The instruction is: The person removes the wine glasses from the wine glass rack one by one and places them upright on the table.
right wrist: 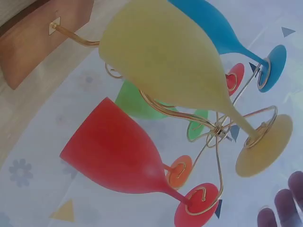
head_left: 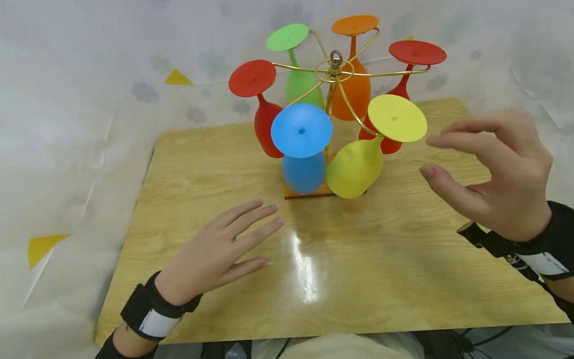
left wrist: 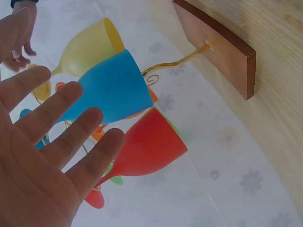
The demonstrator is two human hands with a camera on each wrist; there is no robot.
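A gold wire rack (head_left: 334, 70) on a small wooden base (head_left: 309, 192) stands at the middle of the wooden table (head_left: 381, 269). Several coloured goblets hang upside down from it: blue (head_left: 302, 149), yellow (head_left: 363, 159), two red, green (head_left: 298, 80) and orange (head_left: 356, 75). My left hand (head_left: 221, 247) hovers flat and open just in front of the base, holding nothing. My right hand (head_left: 486, 167) is raised to the right of the yellow goblet, fingers loosely spread, not touching it. In the left wrist view my palm (left wrist: 47, 156) faces the blue goblet (left wrist: 111, 85).
A white cloth with faint flowers and yellow triangles (head_left: 178, 78) covers the wall and floor around the table. Black wrist straps (head_left: 152, 309) sit on both forearms. Cables lie below the table's front edge.
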